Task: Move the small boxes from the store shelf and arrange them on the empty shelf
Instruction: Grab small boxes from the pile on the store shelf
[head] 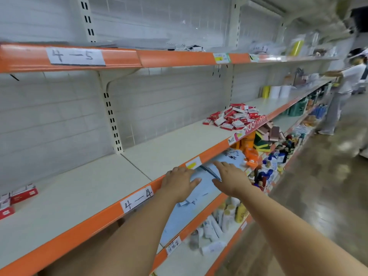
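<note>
A: Largest first. Long store shelf (83, 198), cream deck with an orange front edge, runs from lower left away to the right. A paper label "4—4" (137, 199) sits on that edge.

B: Above it?

A: Upper shelf (175, 58), same orange edge, paper label "4—5" (75, 56). Further right along it, blurred packaged goods, too soft to identify.

B: Anyone else in view?

A: A person in light clothes (344, 90) at the far right end of the aisle, arm reaching toward the shelving.

B: Below the 4—4 deck?

A: Pale blue flat packets (197, 204) on the next level down, and under those a row of bottles (229, 214). More mixed goods further right, not legible.

B: The boxes?

A: Heap of small red-and-white boxes (237, 117) lies loose on the 4—4 deck, well to the right, near its front edge. Second group, arranged red boxes (19, 196), sits at the far left of the same deck, partly cut off by the frame.

B: Hands?

A: Both between the two groups, holding nothing. Left hand (180, 183) is open, fingertips at the orange edge. Right hand (231, 179) is open too, fingers extended, over the blue packets just below the deck. Neither touches a box.
</note>
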{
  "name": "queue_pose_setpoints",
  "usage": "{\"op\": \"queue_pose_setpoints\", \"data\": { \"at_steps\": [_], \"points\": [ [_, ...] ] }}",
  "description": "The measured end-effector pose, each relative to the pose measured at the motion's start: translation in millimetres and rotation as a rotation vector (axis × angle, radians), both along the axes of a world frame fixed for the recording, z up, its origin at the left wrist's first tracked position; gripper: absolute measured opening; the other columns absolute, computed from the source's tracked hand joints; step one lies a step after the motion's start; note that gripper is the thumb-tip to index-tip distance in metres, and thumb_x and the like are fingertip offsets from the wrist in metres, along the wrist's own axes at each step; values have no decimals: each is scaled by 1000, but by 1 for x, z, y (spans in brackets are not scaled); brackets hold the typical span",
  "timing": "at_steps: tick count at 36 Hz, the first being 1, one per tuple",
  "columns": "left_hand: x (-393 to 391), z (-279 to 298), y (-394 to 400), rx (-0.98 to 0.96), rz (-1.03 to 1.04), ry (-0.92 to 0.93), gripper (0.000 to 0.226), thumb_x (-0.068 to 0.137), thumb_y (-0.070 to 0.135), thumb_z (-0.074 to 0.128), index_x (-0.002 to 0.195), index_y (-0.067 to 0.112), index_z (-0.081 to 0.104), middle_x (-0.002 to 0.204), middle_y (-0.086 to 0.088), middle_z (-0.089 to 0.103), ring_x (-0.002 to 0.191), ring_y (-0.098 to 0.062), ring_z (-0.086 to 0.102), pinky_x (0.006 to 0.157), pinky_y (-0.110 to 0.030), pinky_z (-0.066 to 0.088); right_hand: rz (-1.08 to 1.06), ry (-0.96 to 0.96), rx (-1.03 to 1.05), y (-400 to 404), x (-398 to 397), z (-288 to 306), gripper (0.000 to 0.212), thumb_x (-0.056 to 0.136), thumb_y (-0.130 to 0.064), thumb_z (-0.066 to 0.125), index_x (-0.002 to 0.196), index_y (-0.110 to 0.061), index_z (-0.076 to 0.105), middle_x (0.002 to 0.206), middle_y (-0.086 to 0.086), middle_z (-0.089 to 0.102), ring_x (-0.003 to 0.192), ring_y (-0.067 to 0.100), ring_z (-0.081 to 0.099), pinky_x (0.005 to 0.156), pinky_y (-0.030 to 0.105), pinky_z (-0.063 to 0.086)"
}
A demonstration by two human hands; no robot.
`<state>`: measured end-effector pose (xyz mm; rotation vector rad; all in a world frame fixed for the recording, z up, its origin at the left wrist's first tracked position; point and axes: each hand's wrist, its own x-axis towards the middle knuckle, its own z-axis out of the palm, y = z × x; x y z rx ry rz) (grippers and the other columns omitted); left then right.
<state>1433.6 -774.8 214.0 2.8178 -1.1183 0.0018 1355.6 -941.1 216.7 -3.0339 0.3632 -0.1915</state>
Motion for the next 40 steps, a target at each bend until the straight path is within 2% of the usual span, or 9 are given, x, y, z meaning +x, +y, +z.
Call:
{"op": "queue_pose_setpoints", "data": {
  "at_steps": [4,12,17,21,25,30,34,40],
  "points": [
    [-7,3,-40,35,-37,6,57,101,52,26,148,21,31,153,-4,30,139,-24,27,114,-39,23,-33,25,-20,-40,-6,2,59,98,-39,44,148,-15,24,145,8,40,128,28,41,96,37,42],
    [17,-1,-103,47,-86,-9,55,100,53,27,147,25,34,150,-1,35,137,-24,29,112,-38,23,-76,42,-19,-100,10,8,59,97,-39,44,147,-14,25,146,8,39,129,28,40,97,40,44],
    [53,-1,-145,20,-98,-42,55,100,54,28,144,22,39,145,-2,42,132,-24,36,107,-38,30,-103,29,-42,-138,35,7,58,97,-39,46,147,-16,26,142,8,42,126,27,42,91,38,44],
    [90,7,-180,-8,-104,-82,52,100,52,28,139,20,44,140,-4,46,127,-25,40,104,-37,33,-111,9,-40,-174,64,12,57,95,-37,48,146,-19,28,140,6,45,125,27,43,94,37,45],
    [128,18,-211,-43,-113,-101,51,100,51,31,142,23,42,142,-3,45,129,-24,40,105,-37,33,-148,14,-41,-212,95,22,62,94,-32,50,149,-22,23,140,5,45,123,27,43,93,39,46],
    [172,21,-247,-35,-117,-87,51,101,48,32,146,24,36,148,-2,38,135,-23,34,108,-37,29,-198,-4,-40,-249,128,28,59,94,-21,47,149,-20,25,148,5,39,133,27,36,102,41,41],
    [197,12,-272,-25,-113,-50,49,101,38,39,147,24,34,150,-1,36,136,-22,32,109,-37,29,-212,-37,-30,-275,150,23,56,94,-15,45,148,-20,29,144,5,44,130,27,39,98,40,44],
    [227,5,-317,-31,-57,-46,51,100,25,45,149,24,29,151,0,34,136,-21,32,108,-35,31,-183,-66,-23,-321,189,18,56,89,-5,44,143,-21,38,131,6,54,118,27,48,83,41,52]
  ]
}}
